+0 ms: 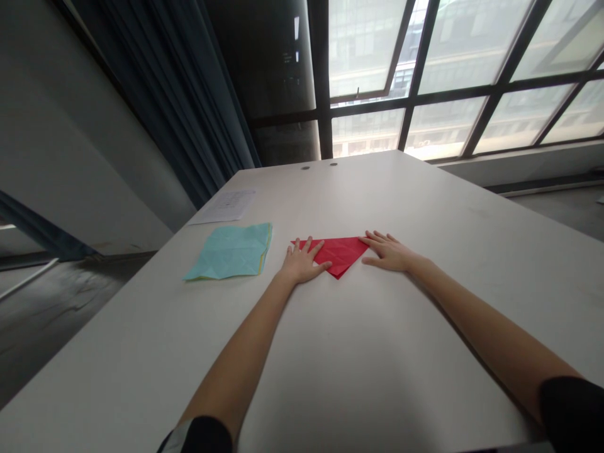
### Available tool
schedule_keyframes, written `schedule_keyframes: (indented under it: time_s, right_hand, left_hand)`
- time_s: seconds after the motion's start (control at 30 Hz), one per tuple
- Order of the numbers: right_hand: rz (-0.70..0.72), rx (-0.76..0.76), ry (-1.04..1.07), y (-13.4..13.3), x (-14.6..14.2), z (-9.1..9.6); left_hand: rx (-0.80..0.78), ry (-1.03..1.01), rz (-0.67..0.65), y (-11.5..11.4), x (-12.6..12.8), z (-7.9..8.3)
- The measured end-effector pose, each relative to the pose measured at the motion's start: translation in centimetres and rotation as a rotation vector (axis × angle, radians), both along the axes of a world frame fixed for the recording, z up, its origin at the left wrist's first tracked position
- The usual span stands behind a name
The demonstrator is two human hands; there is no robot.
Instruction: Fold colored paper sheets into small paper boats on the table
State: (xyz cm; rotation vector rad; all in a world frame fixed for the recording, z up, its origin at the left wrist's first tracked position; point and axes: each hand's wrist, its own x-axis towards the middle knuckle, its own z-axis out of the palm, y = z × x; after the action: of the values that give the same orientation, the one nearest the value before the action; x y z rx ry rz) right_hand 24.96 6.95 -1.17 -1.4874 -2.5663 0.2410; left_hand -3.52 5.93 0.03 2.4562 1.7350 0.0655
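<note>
From where I stand, the red paper [343, 253] lies on the white table [358, 352] at the person's twelve o'clock, a triangle with its long edge on the far side and its point aimed back at six; the work in hand looks like pressing a fold flat, and doing it well calls for holding the left corner still, lining up the layers at the point, and running light, even pressure along the long edge so the thin sheet neither wrinkles nor skids; the left hand [302, 264] sits at the paper's nine o'clock, fingers spread wide and flat over that corner, thumb reaching across the near-left edge; the right hand [391, 255] sits at three, its fingers straight and loosely parted, tips at the right corner, thumb held away from them; neither hand grips anything; the blue paper [231, 251] rests apart, farther out toward nine.
</note>
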Motion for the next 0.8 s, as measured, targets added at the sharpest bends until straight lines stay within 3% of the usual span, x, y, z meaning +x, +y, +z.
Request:
schedule_keyframes:
  time_s: [0.43, 0.7, 0.8]
  right_hand:
    - [0.161, 0.286, 0.219, -0.1, -1.2, 0.3]
    - [0.202, 0.329, 0.298, -0.2, -1.7, 0.7]
    - [0.165, 0.343, 0.344, -0.3, -1.9, 0.9]
  left_hand:
    - [0.019, -0.026, -0.006, -0.2, -0.1, 0.0]
    - [0.017, -0.074, -0.020, -0.3, -0.2, 0.1]
    - [0.043, -0.186, 0.051, -0.1, -0.3, 0.0]
